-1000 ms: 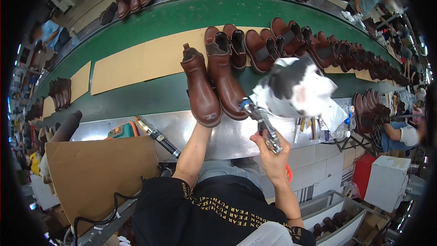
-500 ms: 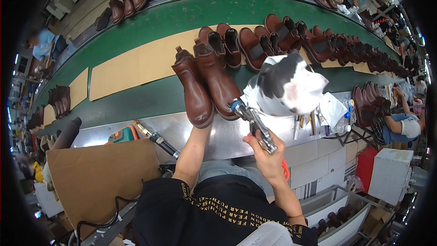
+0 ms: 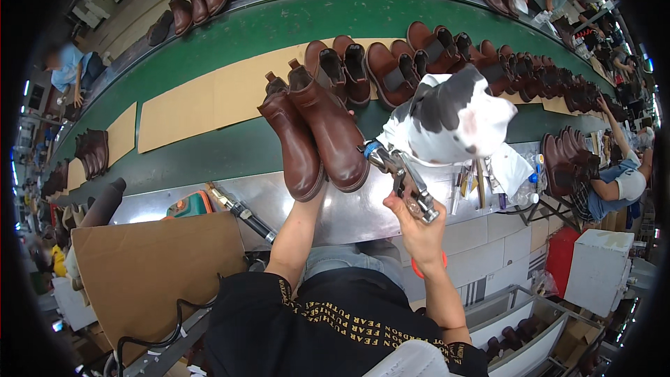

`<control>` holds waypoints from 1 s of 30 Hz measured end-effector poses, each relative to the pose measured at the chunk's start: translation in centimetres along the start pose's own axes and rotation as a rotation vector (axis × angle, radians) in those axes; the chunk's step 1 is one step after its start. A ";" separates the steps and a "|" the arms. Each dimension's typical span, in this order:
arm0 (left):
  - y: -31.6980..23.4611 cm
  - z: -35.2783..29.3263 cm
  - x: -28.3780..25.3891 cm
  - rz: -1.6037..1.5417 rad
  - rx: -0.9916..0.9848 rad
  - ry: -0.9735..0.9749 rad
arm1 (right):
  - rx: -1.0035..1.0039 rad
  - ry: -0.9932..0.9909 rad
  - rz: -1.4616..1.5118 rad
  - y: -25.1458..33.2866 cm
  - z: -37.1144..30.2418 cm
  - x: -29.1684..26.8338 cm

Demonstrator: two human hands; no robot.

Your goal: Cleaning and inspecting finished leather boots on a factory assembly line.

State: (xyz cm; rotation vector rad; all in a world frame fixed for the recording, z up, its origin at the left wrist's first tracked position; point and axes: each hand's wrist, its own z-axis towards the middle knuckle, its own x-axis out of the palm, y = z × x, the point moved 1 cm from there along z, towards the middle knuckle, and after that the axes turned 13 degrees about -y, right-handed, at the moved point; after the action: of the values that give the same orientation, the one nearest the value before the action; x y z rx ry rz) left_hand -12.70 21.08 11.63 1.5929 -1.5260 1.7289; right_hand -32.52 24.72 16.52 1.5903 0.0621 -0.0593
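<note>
A pair of brown leather ankle boots, a left boot (image 3: 294, 143) and a right boot (image 3: 329, 129), is held up side by side over the bench, toes toward me. My left hand (image 3: 312, 201) reaches under and behind them and grips them; most of its fingers are hidden. My right hand (image 3: 421, 229) is wrapped round a metal spray gun (image 3: 403, 176) with a blue ring near its nozzle. The nozzle is just right of the right boot's toe, apart from it. Against the gun's far side is a white cloth-like bundle (image 3: 453, 119) with dark patches.
A metal bench edge (image 3: 259, 192) runs before me, with a green work surface (image 3: 230, 143) beyond. Several brown boots (image 3: 391, 73) stand on cardboard strips. A second tool with a black handle (image 3: 251, 222) lies left, near a cardboard sheet (image 3: 157, 276). A red hose (image 3: 427, 265) passes my right wrist.
The boots have tilted and spread slightly, their tops shifting left. My right hand and the spray gun have drawn right, away from the right boot's toe; the patched bundle moved right and up too.
</note>
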 end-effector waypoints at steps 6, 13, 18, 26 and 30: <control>-1.1 1.5 -2.2 0.037 -0.013 -0.069 | 0.025 -0.057 -0.158 -0.8 1.7 -2.2; -3.6 3.6 -5.0 0.079 0.004 -0.167 | -0.020 -0.148 -0.194 -2.1 -0.3 -2.5; -4.5 5.1 -7.1 0.114 -0.032 -0.226 | 0.086 0.059 -0.090 -2.3 -2.9 -2.2; -7.6 7.3 -10.4 0.157 -0.053 -0.335 | 0.085 -0.138 -0.284 -4.1 -3.2 -3.5; -9.3 8.2 -12.2 0.182 -0.069 -0.389 | 0.102 0.081 -0.193 -2.9 -4.0 -2.9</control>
State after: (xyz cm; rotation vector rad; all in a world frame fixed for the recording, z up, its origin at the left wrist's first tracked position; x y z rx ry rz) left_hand 2.78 22.44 3.75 1.8862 -1.9415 1.4923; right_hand -35.62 28.73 13.92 1.6844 0.2795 -0.1510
